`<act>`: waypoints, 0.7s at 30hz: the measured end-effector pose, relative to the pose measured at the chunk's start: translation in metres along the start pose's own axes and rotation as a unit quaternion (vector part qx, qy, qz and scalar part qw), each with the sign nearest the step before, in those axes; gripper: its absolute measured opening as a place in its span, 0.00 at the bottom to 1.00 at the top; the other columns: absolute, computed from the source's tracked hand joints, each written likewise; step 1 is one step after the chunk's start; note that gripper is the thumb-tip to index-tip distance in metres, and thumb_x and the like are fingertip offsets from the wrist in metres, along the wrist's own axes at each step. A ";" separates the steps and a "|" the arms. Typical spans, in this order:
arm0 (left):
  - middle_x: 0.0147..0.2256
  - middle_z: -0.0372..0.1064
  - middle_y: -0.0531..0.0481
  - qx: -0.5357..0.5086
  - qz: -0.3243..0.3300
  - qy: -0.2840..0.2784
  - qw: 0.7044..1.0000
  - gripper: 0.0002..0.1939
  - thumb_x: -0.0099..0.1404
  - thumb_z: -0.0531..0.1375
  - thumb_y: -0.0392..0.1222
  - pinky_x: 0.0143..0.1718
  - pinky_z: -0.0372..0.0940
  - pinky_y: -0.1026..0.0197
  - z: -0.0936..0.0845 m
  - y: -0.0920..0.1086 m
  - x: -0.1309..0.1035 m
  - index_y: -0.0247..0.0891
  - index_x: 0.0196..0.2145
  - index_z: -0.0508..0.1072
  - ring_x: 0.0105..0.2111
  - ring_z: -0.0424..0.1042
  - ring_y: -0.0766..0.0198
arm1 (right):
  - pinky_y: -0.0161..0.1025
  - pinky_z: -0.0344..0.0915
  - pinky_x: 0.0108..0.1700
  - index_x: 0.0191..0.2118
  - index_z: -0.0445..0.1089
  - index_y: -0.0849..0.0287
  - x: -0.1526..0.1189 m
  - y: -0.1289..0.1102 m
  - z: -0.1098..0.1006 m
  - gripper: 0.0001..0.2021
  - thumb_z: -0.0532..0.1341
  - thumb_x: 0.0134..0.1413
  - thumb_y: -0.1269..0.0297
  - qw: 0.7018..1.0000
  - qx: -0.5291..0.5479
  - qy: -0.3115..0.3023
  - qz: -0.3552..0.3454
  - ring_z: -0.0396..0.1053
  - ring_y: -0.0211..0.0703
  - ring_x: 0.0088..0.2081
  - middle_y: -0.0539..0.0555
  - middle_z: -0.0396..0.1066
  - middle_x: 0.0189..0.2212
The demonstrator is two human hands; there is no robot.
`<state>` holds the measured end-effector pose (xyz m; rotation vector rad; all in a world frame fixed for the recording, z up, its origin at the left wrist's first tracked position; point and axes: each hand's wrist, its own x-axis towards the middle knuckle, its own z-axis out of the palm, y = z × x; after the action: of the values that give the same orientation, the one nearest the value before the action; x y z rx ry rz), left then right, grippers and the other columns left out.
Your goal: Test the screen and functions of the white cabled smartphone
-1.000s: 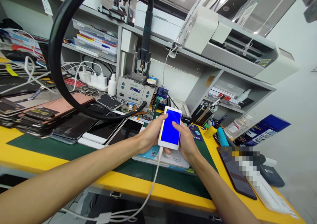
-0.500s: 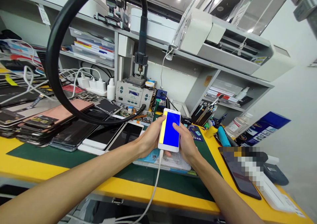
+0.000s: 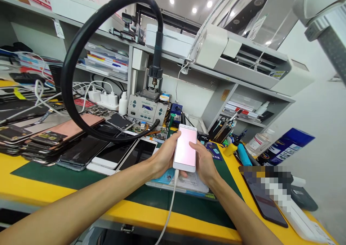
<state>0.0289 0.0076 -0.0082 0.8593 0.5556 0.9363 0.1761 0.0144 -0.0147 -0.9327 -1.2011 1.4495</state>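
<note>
Nearest, a matte white cable (image 3: 172,198) hangs down from the bottom edge of a white smartphone (image 3: 185,151), slim, flat, round-cornered, smooth-faced, screen lit pale pink. Phone sits tilted up between both hands, above the bench, roughly mid-view. Left hand (image 3: 164,157) clamps its left side, thumb at the edge; right hand (image 3: 207,163) closes on the right side, thumb over the glass, pressing or just hovering, cannot tell. Step in hand looks like handling the screen while plugged in; the next move, judging by the pose, calls for a firm left-hand grip, a free right thumb and slack in the cable. Below the hands, a thin clear plastic case (image 3: 189,183) lies on the green mat (image 3: 146,198), flat and dull, over a yellow benchtop (image 3: 178,219). Left of it, glossy black-glass white phones (image 3: 112,154) lie flat, then a stack with a satiny copper-pink panel (image 3: 90,121) on top. Behind, a boxy grey hot-air station (image 3: 150,111), by the look of it, and a looping rubbery black hose (image 3: 65,82). Farther up, translucent plastic trays (image 3: 108,62) and a hard-shelled off-white machine (image 3: 213,48), slotted front.
</note>
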 end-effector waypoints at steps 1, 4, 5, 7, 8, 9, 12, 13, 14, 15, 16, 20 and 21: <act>0.39 0.75 0.39 0.001 -0.001 0.000 1.000 0.30 0.70 0.49 0.59 0.18 0.73 0.52 0.000 0.000 0.000 0.35 0.57 0.69 0.33 0.76 0.48 | 0.40 0.65 0.36 0.53 0.69 0.55 0.000 0.000 0.000 0.22 0.63 0.53 0.55 1.000 0.003 0.000 0.001 0.71 0.48 0.37 0.53 0.76 0.38; 0.39 0.75 0.39 0.005 -0.003 -0.003 1.000 0.31 0.68 0.50 0.61 0.19 0.73 0.52 0.000 0.000 0.000 0.35 0.56 0.69 0.33 0.76 0.48 | 0.40 0.65 0.37 0.53 0.69 0.55 -0.001 -0.001 0.001 0.22 0.63 0.54 0.55 1.000 0.004 0.003 0.004 0.71 0.48 0.38 0.53 0.76 0.39; 0.39 0.75 0.39 0.004 -0.002 -0.005 1.000 0.31 0.68 0.51 0.61 0.19 0.73 0.52 0.000 0.000 0.000 0.35 0.56 0.70 0.33 0.76 0.49 | 0.40 0.65 0.37 0.53 0.70 0.56 -0.002 -0.001 0.001 0.21 0.63 0.54 0.55 1.000 0.003 0.005 0.005 0.71 0.48 0.38 0.53 0.76 0.39; 0.38 0.75 0.39 0.002 -0.003 -0.008 1.000 0.31 0.68 0.51 0.62 0.19 0.73 0.52 0.000 0.001 0.000 0.35 0.55 0.70 0.32 0.76 0.49 | 0.40 0.64 0.37 0.51 0.71 0.56 -0.002 -0.001 0.001 0.19 0.62 0.55 0.55 1.000 0.001 0.010 0.004 0.71 0.48 0.38 0.53 0.76 0.40; 0.38 0.75 0.39 0.002 -0.003 -0.008 1.000 0.30 0.68 0.51 0.61 0.19 0.73 0.52 0.000 0.001 0.000 0.35 0.55 0.70 0.32 0.76 0.49 | 0.40 0.64 0.37 0.51 0.71 0.56 -0.002 -0.001 0.001 0.19 0.62 0.55 0.55 1.000 0.001 0.011 0.003 0.71 0.48 0.39 0.53 0.76 0.40; 0.37 0.75 0.39 0.002 -0.004 -0.005 1.000 0.30 0.68 0.50 0.61 0.19 0.73 0.52 0.000 0.001 -0.001 0.35 0.55 0.70 0.33 0.76 0.49 | 0.40 0.64 0.38 0.51 0.70 0.56 -0.002 -0.001 0.001 0.19 0.62 0.56 0.55 1.000 0.000 0.010 0.003 0.71 0.48 0.39 0.53 0.76 0.40; 0.36 0.75 0.39 0.007 -0.003 -0.001 1.000 0.30 0.70 0.48 0.61 0.19 0.73 0.52 0.001 0.002 -0.001 0.35 0.55 0.70 0.33 0.76 0.48 | 0.40 0.64 0.38 0.53 0.70 0.55 -0.001 0.000 0.000 0.19 0.61 0.57 0.55 1.000 0.000 0.002 0.000 0.71 0.48 0.39 0.53 0.76 0.39; 0.36 0.75 0.39 0.008 -0.003 -0.002 1.000 0.31 0.70 0.47 0.61 0.19 0.73 0.51 0.001 0.002 -0.001 0.35 0.55 0.70 0.33 0.76 0.48 | 0.40 0.64 0.38 0.53 0.69 0.55 -0.001 0.001 0.000 0.19 0.61 0.57 0.55 1.000 0.001 0.000 0.000 0.71 0.48 0.39 0.53 0.76 0.39; 0.36 0.75 0.39 0.009 -0.004 -0.003 1.000 0.31 0.70 0.47 0.61 0.19 0.73 0.51 0.001 0.002 0.000 0.35 0.55 0.70 0.33 0.76 0.48 | 0.40 0.64 0.38 0.53 0.69 0.55 0.000 0.002 -0.001 0.20 0.61 0.57 0.55 1.000 0.003 -0.001 0.000 0.71 0.48 0.39 0.53 0.76 0.39; 0.36 0.75 0.39 0.008 -0.004 -0.003 1.000 0.31 0.70 0.47 0.61 0.19 0.73 0.52 0.001 0.001 0.000 0.35 0.55 0.70 0.34 0.76 0.47 | 0.40 0.64 0.38 0.54 0.69 0.55 0.000 0.002 -0.001 0.20 0.61 0.57 0.55 1.000 0.006 -0.001 -0.001 0.71 0.48 0.39 0.53 0.76 0.39; 0.36 0.75 0.39 0.008 -0.005 -0.002 1.000 0.31 0.70 0.47 0.62 0.19 0.73 0.52 0.001 0.001 0.000 0.35 0.55 0.70 0.34 0.76 0.47 | 0.40 0.64 0.38 0.54 0.69 0.55 0.000 0.002 -0.001 0.20 0.61 0.57 0.55 1.000 0.009 -0.001 -0.002 0.71 0.48 0.39 0.53 0.76 0.39; 0.36 0.75 0.39 0.011 -0.002 -0.003 1.000 0.31 0.70 0.47 0.61 0.19 0.72 0.52 0.001 0.000 0.001 0.35 0.56 0.69 0.33 0.76 0.48 | 0.40 0.64 0.39 0.55 0.69 0.55 0.000 0.002 -0.001 0.21 0.62 0.57 0.54 1.000 0.012 -0.001 -0.006 0.71 0.48 0.38 0.52 0.76 0.38; 0.36 0.75 0.40 0.012 -0.001 -0.003 1.000 0.31 0.70 0.47 0.61 0.19 0.72 0.52 0.001 0.000 0.001 0.36 0.57 0.69 0.33 0.76 0.48 | 0.40 0.65 0.39 0.55 0.69 0.55 0.000 0.001 -0.001 0.21 0.62 0.57 0.54 1.000 0.011 0.000 -0.007 0.71 0.48 0.38 0.52 0.76 0.38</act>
<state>0.0299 0.0081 -0.0073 0.8837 0.5633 0.9269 0.1769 0.0144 -0.0164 -0.9070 -1.1869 1.4493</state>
